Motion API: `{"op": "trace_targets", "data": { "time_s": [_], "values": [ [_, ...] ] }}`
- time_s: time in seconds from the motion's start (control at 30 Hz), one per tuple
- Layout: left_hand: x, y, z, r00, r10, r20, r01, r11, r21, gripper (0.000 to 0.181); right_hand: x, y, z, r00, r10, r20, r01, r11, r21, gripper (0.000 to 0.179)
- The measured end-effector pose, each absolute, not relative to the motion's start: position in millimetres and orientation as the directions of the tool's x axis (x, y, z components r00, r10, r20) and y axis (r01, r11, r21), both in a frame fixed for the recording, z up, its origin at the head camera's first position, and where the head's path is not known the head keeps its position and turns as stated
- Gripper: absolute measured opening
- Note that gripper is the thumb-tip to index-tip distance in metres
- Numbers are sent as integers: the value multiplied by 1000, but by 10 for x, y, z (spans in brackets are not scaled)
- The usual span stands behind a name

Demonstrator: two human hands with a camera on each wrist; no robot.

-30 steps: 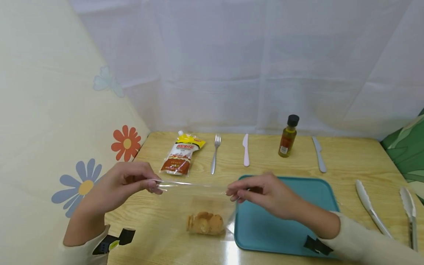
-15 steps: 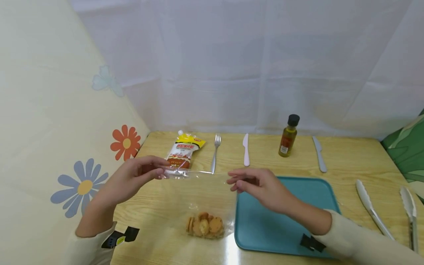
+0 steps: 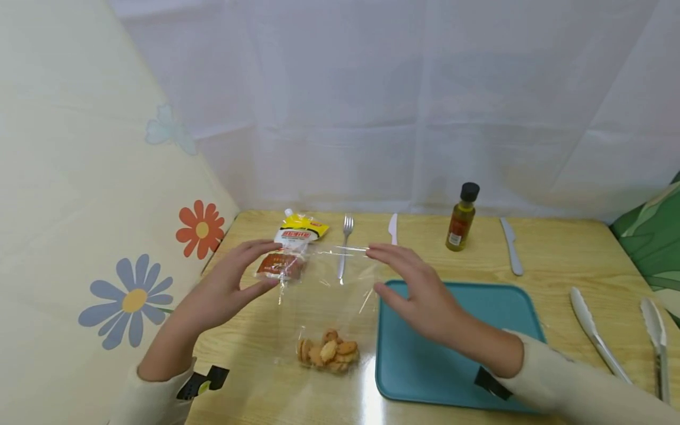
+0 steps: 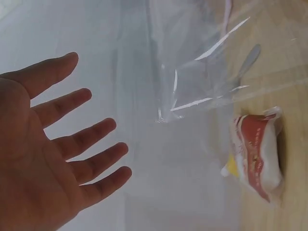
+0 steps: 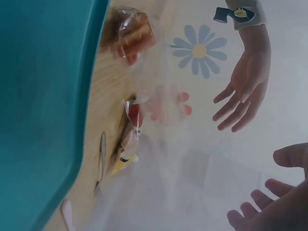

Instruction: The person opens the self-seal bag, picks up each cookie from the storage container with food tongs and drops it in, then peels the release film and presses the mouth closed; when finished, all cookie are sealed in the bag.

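Observation:
A clear plastic bag (image 3: 353, 295) with several cookies (image 3: 329, 352) in its bottom stands on the table between the two hands. On its left side, the left hand (image 3: 228, 289) has its fingers extended and thumb apart. The left wrist view shows that hand (image 4: 53, 139) spread, holding nothing, with the bag's glossy corner (image 4: 192, 91) beyond its fingertips. Opposite it, the right hand (image 3: 422, 292) is likewise unfolded, fingertips right at the bag's upper right edge in the head view. In the right wrist view the right hand (image 5: 274, 207) holds nothing either, and the cookies (image 5: 137, 36) show through the plastic.
Behind the bag lie a sauce pouch (image 3: 300, 230), a fork (image 3: 344, 242) and a pink knife (image 3: 393, 227). A teal tray (image 3: 457, 383) is at right. Farther back are an oil bottle (image 3: 461, 221) and a grey knife (image 3: 512, 248). Metal tongs (image 3: 595, 330) lie at far right.
Both hands have let go of the bag's top edge, their fingers straightening. They have moved farther from the body. The bag now stands by itself, and the cookies in it have shifted.

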State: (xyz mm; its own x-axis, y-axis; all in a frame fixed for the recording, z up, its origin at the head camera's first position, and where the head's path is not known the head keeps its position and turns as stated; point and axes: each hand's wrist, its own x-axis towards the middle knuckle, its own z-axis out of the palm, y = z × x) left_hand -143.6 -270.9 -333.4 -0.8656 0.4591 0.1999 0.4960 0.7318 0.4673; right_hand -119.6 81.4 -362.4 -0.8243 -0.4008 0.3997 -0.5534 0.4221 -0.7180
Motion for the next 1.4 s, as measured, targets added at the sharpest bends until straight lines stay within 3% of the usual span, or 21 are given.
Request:
{"op": "trace_targets", "data": {
  "time_s": [0.2,0.4,0.53,0.67,0.87,1.1,1.4],
  "values": [
    [-1700,-2470,-3781,-856,510,86,498,768,403,69,-1339,688,-3720,-844,-442,304,-513,500,-698,56],
    [-1949,-2238,-4222,-857,512,63,508,815,281,74,-1600,540,-3996,-845,-495,202,-504,612,-609,68],
    [-2073,-2132,-4351,-870,491,45,489,847,210,76,-1753,457,-4161,-850,-497,178,-513,699,-498,72],
    [-2156,-2075,-4374,-868,496,1,485,848,213,75,-1846,404,-4252,-879,-470,80,-446,751,-488,77],
    [-2093,-2091,-4387,-859,501,-104,471,854,221,75,-1880,338,-4358,-866,-497,-59,-403,763,-505,81],
    [-1881,-2092,-4473,-843,526,-109,496,840,219,71,-1773,347,-4427,-841,-530,-110,-411,757,-508,81],
    [-1671,-2051,-4535,-818,559,-135,516,818,255,69,-1539,249,-4382,-822,-564,-78,-526,804,-278,74]
  ]
}}
